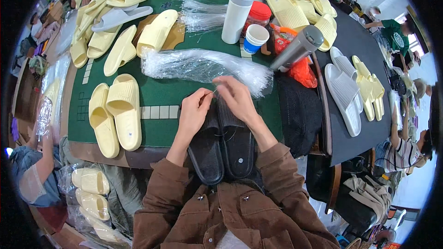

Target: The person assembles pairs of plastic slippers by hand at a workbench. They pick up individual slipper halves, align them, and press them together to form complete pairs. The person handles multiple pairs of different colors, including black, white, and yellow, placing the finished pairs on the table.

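A pair of black slippers (206, 150) lies side by side at the table's near edge, heels toward me. Over their toe ends my left hand (195, 109) is closed in a pinch. My right hand (236, 97) meets it with bent, pinching fingers. Between the fingertips there seems to be a thin clear plastic strand, mostly hidden by the fingers. Just beyond my hands lies a bundle of clear plastic strands (198, 67) in a transparent bag. A pale yellow pair of slippers (123, 113) sits to the left of my hands.
On the green tabletop (157, 94) stand a white tumbler (238, 14), a red-lidded jar (258, 13), a paper cup (255, 39) and a grey tumbler (297, 48). Yellow slippers (99, 23) pile up at the far left. A dark table (344, 140) at right holds more slippers. Other people sit around.
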`<action>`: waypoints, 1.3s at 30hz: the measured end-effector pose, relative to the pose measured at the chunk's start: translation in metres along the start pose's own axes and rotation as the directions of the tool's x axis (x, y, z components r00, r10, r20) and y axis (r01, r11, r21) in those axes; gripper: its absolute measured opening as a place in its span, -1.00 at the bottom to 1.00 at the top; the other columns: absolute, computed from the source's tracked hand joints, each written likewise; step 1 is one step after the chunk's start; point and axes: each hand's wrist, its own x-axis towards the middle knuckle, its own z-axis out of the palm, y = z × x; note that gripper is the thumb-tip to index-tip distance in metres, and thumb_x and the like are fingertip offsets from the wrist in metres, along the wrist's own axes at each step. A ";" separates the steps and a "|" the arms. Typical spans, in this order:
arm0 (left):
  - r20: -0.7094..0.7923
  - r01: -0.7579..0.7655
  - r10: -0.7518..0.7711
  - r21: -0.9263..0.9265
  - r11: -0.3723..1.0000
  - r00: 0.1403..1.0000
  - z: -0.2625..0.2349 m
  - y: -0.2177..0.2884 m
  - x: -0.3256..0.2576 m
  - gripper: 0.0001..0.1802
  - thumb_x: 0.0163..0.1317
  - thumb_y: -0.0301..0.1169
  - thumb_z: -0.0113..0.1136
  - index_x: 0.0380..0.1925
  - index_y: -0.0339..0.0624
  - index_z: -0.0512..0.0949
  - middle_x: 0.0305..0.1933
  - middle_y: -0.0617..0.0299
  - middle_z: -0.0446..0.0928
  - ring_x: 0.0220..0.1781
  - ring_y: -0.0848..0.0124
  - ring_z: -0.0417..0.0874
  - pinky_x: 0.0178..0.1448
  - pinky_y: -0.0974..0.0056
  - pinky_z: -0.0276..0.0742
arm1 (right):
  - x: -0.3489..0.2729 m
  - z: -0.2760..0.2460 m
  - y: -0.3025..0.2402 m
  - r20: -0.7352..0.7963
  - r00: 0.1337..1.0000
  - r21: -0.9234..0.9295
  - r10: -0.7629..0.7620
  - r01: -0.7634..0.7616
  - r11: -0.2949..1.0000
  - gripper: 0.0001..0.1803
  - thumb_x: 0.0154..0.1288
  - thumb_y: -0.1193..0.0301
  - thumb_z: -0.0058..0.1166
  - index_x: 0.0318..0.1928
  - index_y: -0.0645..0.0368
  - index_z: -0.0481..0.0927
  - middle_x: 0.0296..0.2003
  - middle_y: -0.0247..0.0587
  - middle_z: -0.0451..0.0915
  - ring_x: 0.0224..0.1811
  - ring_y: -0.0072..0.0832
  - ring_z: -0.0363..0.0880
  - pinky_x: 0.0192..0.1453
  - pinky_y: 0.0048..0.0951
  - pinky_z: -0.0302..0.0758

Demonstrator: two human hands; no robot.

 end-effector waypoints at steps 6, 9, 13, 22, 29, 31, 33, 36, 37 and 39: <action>-0.004 0.022 -0.022 -0.033 0.999 1.000 -0.003 0.005 -0.001 -0.82 0.43 -0.43 0.06 -0.22 -0.30 0.61 -0.54 0.38 0.44 -0.49 0.66 0.39 -0.40 0.45 0.28 | -0.001 -0.002 -0.013 -0.086 0.995 -0.011 0.055 -0.056 0.998 -0.80 0.40 0.53 0.03 -0.04 0.18 0.65 -0.55 -0.36 0.51 -0.54 -0.68 0.39 -0.44 -0.52 0.36; -0.004 -0.009 0.009 -0.050 0.999 1.000 -0.001 -0.002 0.001 -0.82 0.43 -0.43 0.05 -0.22 -0.30 0.61 -0.54 0.37 0.46 -0.48 0.65 0.41 -0.39 0.46 0.30 | 0.000 -0.001 -0.002 -0.043 0.997 -0.096 0.064 -0.068 0.993 -0.83 0.39 0.50 0.06 -0.10 0.17 0.67 -0.58 -0.29 0.52 -0.59 -0.63 0.39 -0.47 -0.49 0.36; -0.048 -0.039 0.036 -0.075 0.996 0.998 0.000 -0.003 0.000 -0.84 0.38 -0.44 0.11 -0.25 -0.31 0.60 -0.57 0.27 0.51 -0.50 0.60 0.51 -0.37 0.41 0.40 | -0.001 0.002 0.000 0.020 1.000 -0.204 0.019 -0.014 0.979 -0.85 0.35 0.44 0.11 -0.14 0.15 0.69 -0.62 -0.15 0.52 -0.65 -0.50 0.42 -0.49 -0.41 0.39; -0.033 0.000 -0.002 -0.045 0.999 0.999 0.000 0.000 0.000 -0.84 0.38 -0.46 0.08 -0.27 -0.33 0.59 -0.51 0.32 0.52 -0.44 0.64 0.49 -0.34 0.45 0.37 | -0.004 0.002 0.000 -0.002 0.999 -0.132 0.046 -0.046 0.990 -0.85 0.35 0.48 0.12 -0.13 0.18 0.70 -0.59 -0.25 0.56 -0.62 -0.66 0.37 -0.52 -0.50 0.32; -0.051 -0.045 0.045 -0.007 0.999 0.998 0.002 -0.002 -0.001 -0.88 0.30 -0.51 0.11 -0.29 -0.37 0.56 -0.54 0.21 0.50 -0.51 0.57 0.46 -0.37 0.36 0.39 | -0.003 0.000 0.002 0.040 0.999 -0.155 0.037 -0.031 0.987 -0.87 0.33 0.49 0.15 -0.16 0.23 0.70 -0.49 -0.28 0.66 -0.55 -0.72 0.50 -0.46 -0.56 0.42; -0.061 -0.061 0.061 0.005 0.998 0.996 0.002 -0.003 -0.001 -0.89 0.29 -0.52 0.12 -0.29 -0.37 0.56 -0.53 0.18 0.50 -0.51 0.53 0.46 -0.37 0.34 0.40 | -0.003 -0.001 0.002 0.051 0.997 -0.170 0.051 -0.041 0.985 -0.87 0.32 0.48 0.17 -0.18 0.23 0.70 -0.47 -0.26 0.68 -0.54 -0.70 0.53 -0.44 -0.56 0.45; -0.074 -0.078 0.079 0.013 0.997 0.994 0.003 -0.004 0.000 -0.90 0.28 -0.53 0.13 -0.30 -0.37 0.56 -0.51 0.14 0.50 -0.51 0.49 0.47 -0.36 0.32 0.41 | -0.002 -0.001 0.000 0.078 0.994 -0.189 0.082 -0.066 0.980 -0.87 0.31 0.47 0.19 -0.18 0.23 0.70 -0.46 -0.25 0.69 -0.53 -0.68 0.55 -0.42 -0.56 0.47; -0.052 -0.096 0.103 0.124 0.988 0.993 0.001 -0.002 -0.001 -0.86 0.35 -0.49 0.12 -0.24 -0.37 0.58 -0.46 0.21 0.55 -0.42 0.53 0.54 -0.31 0.38 0.44 | -0.001 -0.002 -0.002 0.096 0.991 -0.181 0.097 -0.079 0.980 -0.86 0.29 0.45 0.20 -0.18 0.22 0.70 -0.48 -0.21 0.66 -0.54 -0.61 0.55 -0.42 -0.50 0.47; -0.075 -0.135 0.146 0.132 0.982 0.986 0.002 -0.003 -0.001 -0.86 0.35 -0.49 0.12 -0.23 -0.37 0.58 -0.43 0.19 0.56 -0.41 0.50 0.55 -0.29 0.36 0.45 | -0.002 0.000 0.002 0.071 0.995 -0.149 0.063 -0.052 0.987 -0.85 0.29 0.42 0.19 -0.17 0.20 0.71 -0.51 -0.17 0.64 -0.56 -0.55 0.55 -0.43 -0.46 0.47; -0.118 -0.214 0.231 0.147 0.966 0.966 0.006 -0.007 -0.001 -0.86 0.35 -0.51 0.13 -0.21 -0.38 0.58 -0.37 0.14 0.58 -0.38 0.45 0.57 -0.26 0.34 0.47 | -0.002 0.002 0.002 0.068 0.997 -0.121 0.034 -0.026 0.992 -0.82 0.31 0.39 0.17 -0.13 0.17 0.71 -0.49 -0.10 0.64 -0.52 -0.42 0.60 -0.39 -0.40 0.49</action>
